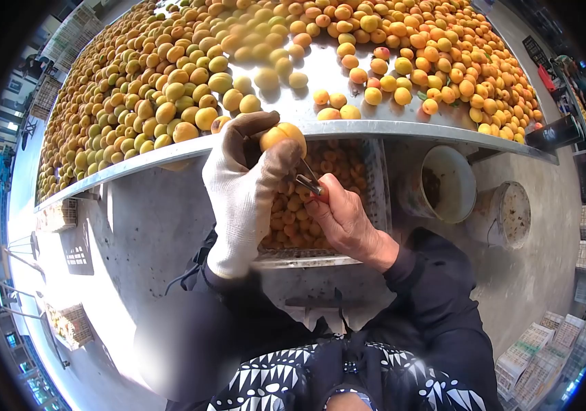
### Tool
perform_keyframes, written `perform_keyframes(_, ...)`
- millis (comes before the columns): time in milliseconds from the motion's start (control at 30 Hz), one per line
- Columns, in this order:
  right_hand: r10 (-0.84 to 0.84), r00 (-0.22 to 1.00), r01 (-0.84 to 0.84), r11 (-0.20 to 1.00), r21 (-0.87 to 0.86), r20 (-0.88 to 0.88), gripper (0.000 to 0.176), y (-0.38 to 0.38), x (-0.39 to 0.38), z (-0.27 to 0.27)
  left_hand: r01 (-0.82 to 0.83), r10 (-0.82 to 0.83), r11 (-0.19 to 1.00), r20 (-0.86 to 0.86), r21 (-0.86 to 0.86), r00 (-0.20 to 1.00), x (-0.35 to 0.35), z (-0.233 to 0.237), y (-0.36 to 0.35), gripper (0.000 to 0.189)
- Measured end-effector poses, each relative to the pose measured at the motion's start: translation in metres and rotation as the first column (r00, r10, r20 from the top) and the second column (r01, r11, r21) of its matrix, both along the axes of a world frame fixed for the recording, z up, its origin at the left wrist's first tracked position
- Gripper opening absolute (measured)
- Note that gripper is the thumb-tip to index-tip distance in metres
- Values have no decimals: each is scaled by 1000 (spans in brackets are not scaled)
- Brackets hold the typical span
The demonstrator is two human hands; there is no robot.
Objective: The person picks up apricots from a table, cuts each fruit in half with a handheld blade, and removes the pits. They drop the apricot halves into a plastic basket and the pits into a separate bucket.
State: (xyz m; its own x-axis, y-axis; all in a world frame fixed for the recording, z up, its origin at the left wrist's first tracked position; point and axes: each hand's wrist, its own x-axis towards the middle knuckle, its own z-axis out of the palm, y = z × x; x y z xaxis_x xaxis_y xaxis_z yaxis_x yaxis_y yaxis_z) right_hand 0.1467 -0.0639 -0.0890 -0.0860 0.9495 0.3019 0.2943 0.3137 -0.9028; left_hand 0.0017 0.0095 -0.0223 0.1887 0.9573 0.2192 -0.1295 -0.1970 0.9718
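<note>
My left hand (248, 181), in a white glove with brown-stained fingers, grips a yellow-orange apricot (283, 139) between thumb and fingers, just above the table's front edge. A dark line runs down the fruit's side. My bare right hand (347, 218) is closed round a small red-handled knife (313, 186), its thin metal end pointing up at the underside of the apricot. Whether the tip touches the fruit is hidden by the left thumb. Beneath both hands stands a crate (379, 188) holding many apricot pieces (293, 222).
A metal sorting table (320, 72) heaped with apricots (142, 89) spans the far side. To the right on the floor stand a white bucket (463, 179) and a second, dirtier bucket (512, 216). Stacked crates (536, 353) are at lower right; another crate (70, 323) lies at left.
</note>
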Motion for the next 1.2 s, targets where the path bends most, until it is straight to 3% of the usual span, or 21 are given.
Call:
perform_keyframes(33, -10, 1000, 11, 999, -34, 28, 17, 1, 1, 0, -1, 1, 1000, 0, 0, 1000, 0, -1, 1, 42)
perform_keyframes(100, -33, 997, 36, 999, -39, 66, 19, 4, 4, -2, 88, -61, 967, 119, -240, 991, 1, 2, 2, 35)
perform_keyframes(300, -111, 969, 125, 991, -50, 219, 23, 9, 10, 5, 128, -87, 923, 128, -362, 988, 3, -12, 11, 36)
perform_keyframes(367, -136, 955, 144, 990, -11, 264, 24, 10, 12, 7, 65, 16, 895, 178, -441, 984, 11, -9, 9, 41)
perform_keyframes(400, -132, 956, 142, 990, -20, 261, 25, 9, 13, 10, 65, 15, 896, 178, -438, 984, 11, -8, 9, 41)
perform_keyframes(467, -131, 957, 143, 989, -27, 259, 25, 9, 15, 11, 139, -124, 970, 85, -200, 989, 10, -8, 8, 44)
perform_keyframes(567, -134, 957, 142, 990, -13, 256, 27, 9, 17, 11, 75, -74, 986, 12, -149, 997, 15, -12, 3, 48)
perform_keyframes(633, -105, 960, 109, 994, -2, 261, 28, 7, 20, 12, 61, -51, 988, 69, -142, 996, 17, -13, 2, 49)
perform_keyframes(700, -112, 961, 111, 994, 18, 253, 28, 8, 23, 9, 164, -138, 946, 112, -281, 984, 11, -11, 5, 48)
perform_keyframes(833, -107, 959, 106, 994, 18, 262, 27, 5, 24, 9, 210, -131, 904, 227, -371, 965, 17, -10, 3, 47)
perform_keyframes(900, -121, 963, 122, 992, 14, 242, 27, 3, 22, 8, 110, 11, 848, 226, -518, 974, 24, -2, 0, 46)
perform_keyframes(933, -134, 965, 135, 991, 10, 224, 26, 2, 21, 8, 110, 11, 849, 226, -517, 974, 20, -8, 5, 46)
perform_keyframes(1000, -141, 969, 143, 990, 3, 204, 26, 0, 21, 9, 276, -273, 894, 59, -352, 960, 9, -17, 19, 45)
perform_keyframes(1033, -147, 972, 150, 989, -5, 185, 25, 0, 22, 9, 276, -273, 897, 58, -346, 960, 11, -16, 18, 45)
perform_keyframes(1133, -152, 977, 157, 987, -20, 149, 26, -1, 18, 14, 127, -130, 985, -22, -117, 991, 23, -9, 5, 45)
perform_keyframes(1200, -143, 978, 150, 988, -34, 150, 26, -1, 19, 14, 80, -83, 993, -41, -85, 996, 26, -10, 3, 44)
